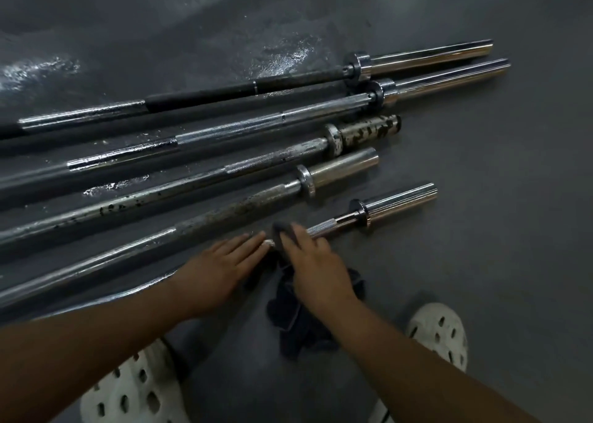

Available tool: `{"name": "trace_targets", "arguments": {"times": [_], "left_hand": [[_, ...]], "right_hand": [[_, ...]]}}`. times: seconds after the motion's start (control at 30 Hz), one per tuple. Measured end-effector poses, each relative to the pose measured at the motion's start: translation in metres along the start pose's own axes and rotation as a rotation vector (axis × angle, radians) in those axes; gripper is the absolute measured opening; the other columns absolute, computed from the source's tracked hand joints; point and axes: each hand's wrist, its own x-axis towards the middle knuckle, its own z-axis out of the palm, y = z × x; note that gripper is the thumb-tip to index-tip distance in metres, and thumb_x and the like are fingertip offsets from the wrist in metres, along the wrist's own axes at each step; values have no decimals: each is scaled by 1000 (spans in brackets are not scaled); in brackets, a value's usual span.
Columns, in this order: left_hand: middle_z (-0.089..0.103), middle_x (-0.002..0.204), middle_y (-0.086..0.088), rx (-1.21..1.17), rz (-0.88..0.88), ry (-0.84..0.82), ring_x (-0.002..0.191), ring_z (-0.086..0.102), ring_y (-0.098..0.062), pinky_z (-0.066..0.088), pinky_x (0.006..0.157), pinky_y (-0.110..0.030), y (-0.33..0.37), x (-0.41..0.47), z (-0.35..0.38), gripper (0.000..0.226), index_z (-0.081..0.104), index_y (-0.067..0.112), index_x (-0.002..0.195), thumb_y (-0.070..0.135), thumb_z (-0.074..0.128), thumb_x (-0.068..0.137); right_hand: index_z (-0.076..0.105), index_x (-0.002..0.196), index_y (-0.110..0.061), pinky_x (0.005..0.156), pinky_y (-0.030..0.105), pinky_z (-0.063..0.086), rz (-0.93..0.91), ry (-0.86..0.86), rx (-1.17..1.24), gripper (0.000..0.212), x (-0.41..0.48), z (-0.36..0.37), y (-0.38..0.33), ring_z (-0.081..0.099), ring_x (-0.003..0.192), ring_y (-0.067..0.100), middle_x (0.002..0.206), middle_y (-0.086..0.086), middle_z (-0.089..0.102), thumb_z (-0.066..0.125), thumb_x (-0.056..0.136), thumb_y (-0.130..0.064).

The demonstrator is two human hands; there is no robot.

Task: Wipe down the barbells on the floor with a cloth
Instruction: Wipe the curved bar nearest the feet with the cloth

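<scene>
Several barbells lie side by side on the dark floor, slanting from lower left to upper right. The nearest barbell point(398, 198) has a shiny sleeve at its right end. My right hand point(316, 262) presses a dark cloth point(301, 323) onto this bar's knurled shaft, fingers wrapped over it; the rest of the cloth hangs down to the floor. My left hand point(221, 267) rests flat on the same bar just left of the cloth, fingers straight. The bar beyond it point(244, 204) looks rusty and pitted.
My two white perforated clogs point(439, 332) point(134, 387) stand on the floor below the hands. Wet shiny patches point(285, 57) mark the floor behind the far bars. Bare grey floor point(497, 246) stretches to the right of the bar ends.
</scene>
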Motion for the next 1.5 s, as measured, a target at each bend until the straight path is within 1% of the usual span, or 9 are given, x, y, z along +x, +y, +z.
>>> {"name": "trace_targets", "arguments": {"times": [0.13,0.3,0.47,0.63,0.8,0.97,1.17,1.33,1.5], "left_hand": [[42,152,-16,3,-66,-19,123,58,-34,56,90,-42,0,-1,4,83,33,13,150,28,60,73],[43,151,-17,-3,-98,-22,123,57,-36,57,87,-45,3,-2,7,97,31,15,150,29,77,66],[43,152,-14,16,-91,14,124,58,-33,56,89,-44,0,-11,8,92,35,13,149,27,79,69],[49,146,-17,35,-106,6,119,61,-34,58,82,-44,5,-11,7,87,46,11,144,34,60,61],[44,151,-15,51,-136,29,125,57,-33,56,88,-43,7,-10,12,92,43,12,147,34,74,63],[52,142,-19,41,-96,25,119,61,-35,58,84,-45,5,-9,9,91,48,11,139,41,74,57],[24,161,-13,-17,-150,-3,142,38,-31,43,106,-45,8,-11,9,96,24,17,156,41,54,69],[36,156,-14,-56,-142,7,133,50,-31,51,98,-44,4,-10,5,91,36,16,151,45,36,65],[31,159,-13,-56,-155,1,137,45,-31,48,103,-45,6,-10,6,97,33,16,153,42,54,62]], "right_hand": [[18,155,-23,90,42,51,441,14,34,83,9,-11,39,50,115,33,162,5,14,60,84,-15],[24,152,-27,84,43,52,-40,-14,19,79,3,-3,-10,46,114,33,162,2,11,63,83,-16],[27,153,-24,94,43,49,479,66,57,75,10,-8,31,44,122,36,163,10,9,56,85,-13],[47,138,-23,80,44,55,27,43,1,62,4,2,-11,46,113,35,157,3,30,62,77,-23],[58,125,-20,86,45,51,425,171,-57,52,14,-11,43,49,115,35,147,6,43,60,74,-13],[46,135,-27,82,40,51,-161,64,-29,50,8,4,-45,48,113,28,144,2,43,51,85,-22],[62,122,-21,77,42,52,336,246,-63,49,20,-3,31,53,102,34,129,7,55,61,73,-14],[65,115,-23,78,41,53,-70,190,-45,34,26,7,-36,53,104,29,128,3,55,59,82,-25],[69,117,-18,94,39,48,403,377,157,32,11,10,32,52,108,31,131,7,54,67,85,-14]]}}
